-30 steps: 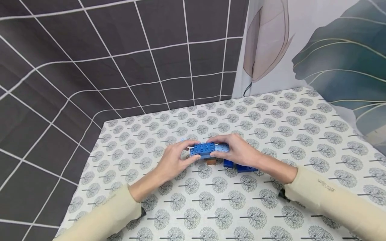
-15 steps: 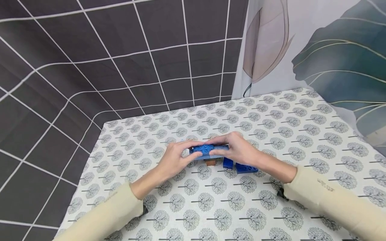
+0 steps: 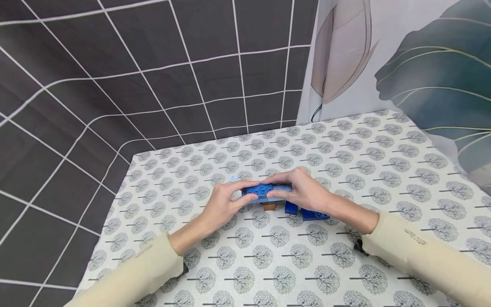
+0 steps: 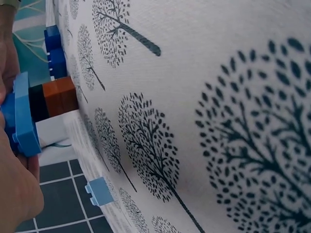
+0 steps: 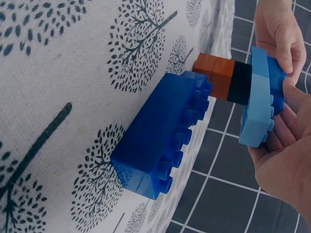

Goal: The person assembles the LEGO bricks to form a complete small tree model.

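Observation:
A blue toy building brick (image 3: 258, 190) sits on top of a small stack, its studs partly covered by fingers. Under it lie light blue bricks (image 5: 257, 97), which stick out to the sides. A dark brick (image 5: 240, 82) and an orange-brown brick (image 5: 214, 75) form the narrow stem below, standing on the cloth. My left hand (image 3: 221, 204) pinches the blue brick between thumb and fingers from the left. From the right, my right hand (image 3: 303, 192) pinches the same brick, its fingertips meeting the left ones along the far side.
A larger dark blue brick (image 5: 150, 131) and a smaller dark blue brick (image 3: 291, 208) lie on the table near my right wrist. A light blue brick (image 4: 101, 191) lies beyond my left hand. The tree-print cloth (image 3: 245, 256) covers the table; a dark checked curtain (image 3: 215, 76) hangs behind.
My left fingers and thumb have slid inward along the blue brick, covering more of its studs and closing up to the right fingertips. Over the last half second the hands have barely moved.

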### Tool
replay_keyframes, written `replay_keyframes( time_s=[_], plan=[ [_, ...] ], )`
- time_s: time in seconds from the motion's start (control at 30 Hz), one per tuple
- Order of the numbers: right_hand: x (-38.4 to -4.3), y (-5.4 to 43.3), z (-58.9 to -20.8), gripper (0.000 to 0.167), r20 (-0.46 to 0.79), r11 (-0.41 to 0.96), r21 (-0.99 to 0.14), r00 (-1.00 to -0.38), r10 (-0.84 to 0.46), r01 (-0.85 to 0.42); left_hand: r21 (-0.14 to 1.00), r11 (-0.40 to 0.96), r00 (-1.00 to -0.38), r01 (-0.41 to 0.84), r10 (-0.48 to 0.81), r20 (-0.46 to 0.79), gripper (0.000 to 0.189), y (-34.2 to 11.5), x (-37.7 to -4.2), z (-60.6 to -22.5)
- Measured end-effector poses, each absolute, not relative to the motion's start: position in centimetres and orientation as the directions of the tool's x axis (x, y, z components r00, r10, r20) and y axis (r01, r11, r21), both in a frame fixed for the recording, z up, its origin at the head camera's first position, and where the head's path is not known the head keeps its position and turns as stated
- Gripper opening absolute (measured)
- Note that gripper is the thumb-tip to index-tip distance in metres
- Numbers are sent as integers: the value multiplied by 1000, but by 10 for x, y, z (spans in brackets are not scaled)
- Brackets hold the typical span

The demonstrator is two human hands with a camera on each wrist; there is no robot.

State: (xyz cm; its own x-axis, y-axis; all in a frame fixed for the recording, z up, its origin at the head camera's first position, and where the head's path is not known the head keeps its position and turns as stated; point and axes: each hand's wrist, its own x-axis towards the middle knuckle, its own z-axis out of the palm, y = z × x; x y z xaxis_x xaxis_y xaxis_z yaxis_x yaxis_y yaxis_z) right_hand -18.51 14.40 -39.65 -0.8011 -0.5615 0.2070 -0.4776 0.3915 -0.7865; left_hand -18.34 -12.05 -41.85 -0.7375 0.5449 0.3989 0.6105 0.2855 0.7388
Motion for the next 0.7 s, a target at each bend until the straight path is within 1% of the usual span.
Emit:
replay_keyframes(
  time_s=[0.27,0.47,0.6,0.7],
  plan=[
    [-184,144,-398,39,200,374,-803,-801,-564,-464,721,305,-737,622,540,407,37,-119,-183,-419],
    [-184,145,-400,38,221,370,-792,-793,-568,-485,709,303,-729,636,536,425,38,-118,-182,-422],
    [-185,145,-399,38,224,367,-790,-789,-572,-490,672,337,-719,659,542,434,40,-117,-182,-420],
    [-185,146,-399,38,220,368,-791,-789,-574,-488,643,380,-723,666,542,428,40,-116,-182,-417]
  ],
)
